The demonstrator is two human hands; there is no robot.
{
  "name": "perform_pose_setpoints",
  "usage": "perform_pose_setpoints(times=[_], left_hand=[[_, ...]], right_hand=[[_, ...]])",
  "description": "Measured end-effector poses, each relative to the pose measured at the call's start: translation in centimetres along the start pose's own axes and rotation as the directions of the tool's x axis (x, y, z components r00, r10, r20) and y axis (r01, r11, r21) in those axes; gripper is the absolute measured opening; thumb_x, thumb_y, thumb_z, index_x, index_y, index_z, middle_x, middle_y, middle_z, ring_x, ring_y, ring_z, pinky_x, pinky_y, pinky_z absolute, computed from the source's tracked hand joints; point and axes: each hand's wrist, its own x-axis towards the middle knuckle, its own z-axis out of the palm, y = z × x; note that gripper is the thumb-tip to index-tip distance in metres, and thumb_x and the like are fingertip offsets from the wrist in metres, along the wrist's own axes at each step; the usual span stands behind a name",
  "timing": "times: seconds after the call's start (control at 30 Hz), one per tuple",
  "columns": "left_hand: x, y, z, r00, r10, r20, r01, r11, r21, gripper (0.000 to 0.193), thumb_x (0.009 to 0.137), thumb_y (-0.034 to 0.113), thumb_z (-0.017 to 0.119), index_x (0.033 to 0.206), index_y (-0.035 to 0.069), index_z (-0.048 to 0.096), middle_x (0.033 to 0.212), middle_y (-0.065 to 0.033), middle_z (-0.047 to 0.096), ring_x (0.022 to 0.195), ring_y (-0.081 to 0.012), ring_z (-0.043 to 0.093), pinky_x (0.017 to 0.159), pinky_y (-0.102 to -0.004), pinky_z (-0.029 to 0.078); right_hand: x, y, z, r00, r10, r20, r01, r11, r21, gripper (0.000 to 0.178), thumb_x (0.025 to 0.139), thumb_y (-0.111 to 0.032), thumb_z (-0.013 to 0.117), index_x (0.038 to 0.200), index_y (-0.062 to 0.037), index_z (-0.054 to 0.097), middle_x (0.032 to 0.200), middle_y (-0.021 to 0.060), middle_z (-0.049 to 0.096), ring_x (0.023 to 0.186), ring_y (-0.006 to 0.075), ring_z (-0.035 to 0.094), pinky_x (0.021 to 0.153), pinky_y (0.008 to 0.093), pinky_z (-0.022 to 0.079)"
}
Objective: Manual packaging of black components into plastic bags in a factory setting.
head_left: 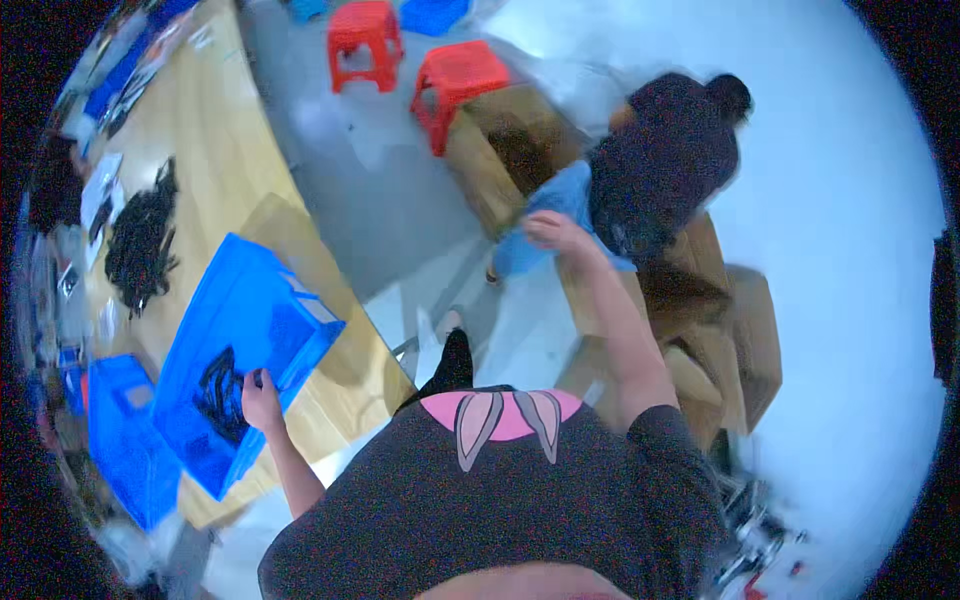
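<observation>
My left hand (262, 402) reaches over the near edge of a blue plastic bin (205, 290) on the table. Its fingers are closed, with a small dark piece at their tips that I cannot make out. Beside them, in the bin, lies a loose heap of thin black strips or loops (218, 395). Out to the right, my right hand (552, 232) hangs with its fingers curled in and nothing visible in them. Behind it in the picture is blue cloth (572, 195), seemingly the trouser leg of a person in a dark top (665, 150); whether I touch it cannot be told.
The wooden table (215, 100) carries a black pile (142, 245) and a second blue bin (130, 430). Open cardboard boxes (470, 165) surround the bent person on the right. Two red stools (365, 40) stand on the floor beyond. Metal parts (750, 520) lie at lower right.
</observation>
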Motion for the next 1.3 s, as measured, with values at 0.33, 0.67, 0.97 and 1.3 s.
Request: perform_pose_setpoints(times=[0.33, 0.67, 0.97, 1.3], left_hand=[[-1.0, 1.1, -0.8, 0.996, -0.018, -0.089, 0.010, 0.995, -0.096, 0.033, 0.085, 0.038, 0.067, 0.108, 0.016, 0.070, 0.091, -0.0090, 0.074, 0.085, -0.0302, 0.071, 0.075, -0.0413, 0.054], [1.9, 11.6, -6.1, 0.732, -0.493, -0.471, -0.119, 0.588, -0.800, 0.027, 0.094, 0.014, 0.064, 0.116, -0.001, 0.064, 0.099, -0.0089, 0.070, 0.086, -0.0151, 0.065, 0.079, -0.0276, 0.051], [15.9, 32.6, -9.0, 0.827, -0.211, -0.522, -0.175, 0.785, -0.595, 0.035, 0.089, 0.020, 0.064, 0.118, 0.002, 0.064, 0.113, -0.0197, 0.067, 0.104, -0.0352, 0.065, 0.091, -0.0420, 0.052], [27.9, 34.8, -1.0, 0.881, -0.446, -0.157, 0.307, 0.792, -0.528, 0.037, 0.086, 0.026, 0.065, 0.114, 0.002, 0.065, 0.115, -0.0221, 0.065, 0.110, -0.0379, 0.061, 0.096, -0.0453, 0.049]], right_hand=[[14.7, 7.5, 1.7, 0.982, -0.175, -0.078, 0.128, 0.904, -0.408, 0.020, 0.086, -0.027, 0.064, 0.084, -0.0083, 0.070, 0.072, 0.0059, 0.065, 0.064, 0.0195, 0.060, 0.056, 0.0362, 0.047], [23.0, -2.3, 7.8, 0.753, -0.131, 0.645, 0.599, 0.543, -0.589, 0.039, 0.088, -0.036, 0.060, 0.103, -0.0012, 0.070, 0.104, 0.0244, 0.068, 0.096, 0.0401, 0.066, 0.083, 0.0450, 0.052], [52.9, -10.6, -15.0, 0.845, -0.135, 0.517, 0.498, 0.551, -0.670, 0.035, 0.087, -0.033, 0.062, 0.102, -0.0026, 0.072, 0.096, 0.0230, 0.070, 0.092, 0.0378, 0.068, 0.082, 0.0422, 0.053], [66.0, -28.6, 0.9, 0.582, -0.181, 0.793, 0.799, 0.309, -0.516, 0.033, 0.091, -0.022, 0.060, 0.111, 0.0034, 0.066, 0.110, 0.0248, 0.067, 0.105, 0.0389, 0.064, 0.091, 0.0409, 0.050]])
